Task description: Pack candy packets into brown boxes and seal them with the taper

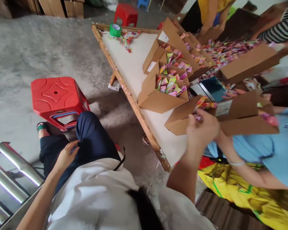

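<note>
My right hand is raised over the table's near edge, fingers closed on several small colourful wrapped packets. It hovers at the opening of a tilted brown cardboard box. My left hand rests on my thigh, on dark trousers, holding nothing. Further along the white table stand several more open cardboard boxes filled with the same bright packets. Another person in a light blue top holds a larger cardboard box right beside mine.
A red plastic stool stands on the concrete floor left of my knee. Green tape roll lies at the table's far corner. Metal bars are at lower left. Other people work at the far right, beside a heap of loose packets.
</note>
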